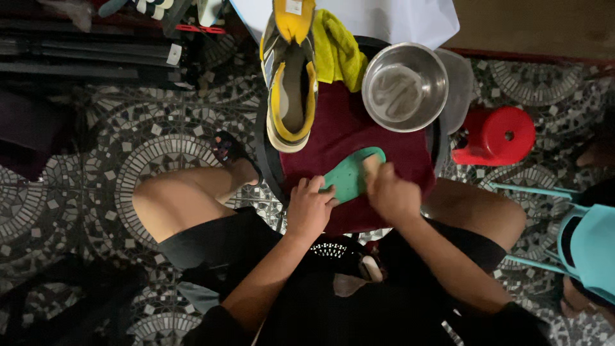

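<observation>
A green shoe insole (351, 173) lies on a dark red cloth (359, 131) spread over a round stool between my knees. My left hand (310, 206) pins the near end of the insole with its fingers. My right hand (391, 191) presses on the insole's right side, fingers curled; something pale shows under them, but I cannot tell what it is. A yellow and grey sneaker (289, 77) without its insole lies on the cloth beyond my hands.
A steel bowl of water (405, 86) stands at the cloth's far right, with a yellow rag (336, 48) beside the sneaker. A red plastic stool (500, 136) and a turquoise chair (586, 243) stand to the right on the patterned tile floor (115, 141).
</observation>
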